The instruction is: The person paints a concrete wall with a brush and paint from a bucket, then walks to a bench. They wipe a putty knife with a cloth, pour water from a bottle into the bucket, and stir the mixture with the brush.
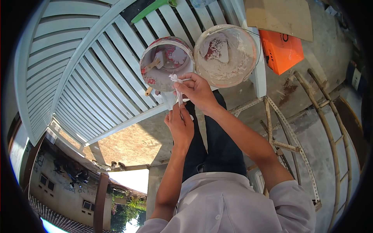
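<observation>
A thin white plastic bag [179, 96], twisted into a narrow strip, stretches between my two hands. My right hand [197, 92] pinches its upper part, and a crumpled end sticks up past the fingertips. Lower down, my left hand [181, 123] has its fingers closed on the other end of the strip. Just beyond my hands stands a paint bucket [144, 62] with greyish-white paint and red smears. A paintbrush [154, 65] lies inside it. Right of that is a larger, paint-crusted bucket [244, 66] with a pale, red-speckled piece inside.
Both buckets rest on a white slatted bench [112, 58]. A green-handled tool [151, 9] lies at its far edge. An orange box [281, 50] sits under a cardboard sheet [279, 15] on the right. A bamboo ladder [330, 132] and a perforated metal frame [285, 128] stand at right.
</observation>
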A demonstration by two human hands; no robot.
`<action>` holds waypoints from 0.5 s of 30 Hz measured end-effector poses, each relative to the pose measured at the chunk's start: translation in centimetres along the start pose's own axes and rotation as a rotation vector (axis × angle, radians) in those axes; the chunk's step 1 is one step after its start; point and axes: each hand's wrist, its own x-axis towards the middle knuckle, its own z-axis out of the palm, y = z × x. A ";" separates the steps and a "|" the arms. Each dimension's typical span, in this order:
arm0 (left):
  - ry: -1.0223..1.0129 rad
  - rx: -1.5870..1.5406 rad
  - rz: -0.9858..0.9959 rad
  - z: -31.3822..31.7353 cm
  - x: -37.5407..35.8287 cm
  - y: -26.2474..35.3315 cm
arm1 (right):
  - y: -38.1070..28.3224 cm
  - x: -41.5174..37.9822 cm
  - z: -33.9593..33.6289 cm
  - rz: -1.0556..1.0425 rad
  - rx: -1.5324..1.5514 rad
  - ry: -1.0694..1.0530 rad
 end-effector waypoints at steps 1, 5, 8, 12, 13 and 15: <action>-0.021 -0.015 -0.010 -0.2 0.1 0.0 | -0.3 -0.3 0.1 -0.001 -0.001 -0.006; 0.068 0.013 0.149 0.1 0.0 -0.4 | -0.6 -1.7 0.3 -0.065 0.021 -0.020; 0.043 -0.035 0.125 0.0 -0.2 0.3 | -0.5 -2.2 -0.2 -0.097 0.031 -0.041; 0.032 -0.026 0.126 0.0 -0.3 0.3 | -0.5 -2.3 0.1 -0.142 0.015 0.007; 0.015 -0.031 0.115 -0.1 -0.2 0.2 | -0.5 -2.2 0.1 -0.139 0.024 0.006; -0.012 -0.109 0.074 0.0 0.0 -0.1 | -0.3 -2.0 0.0 -0.129 0.041 0.003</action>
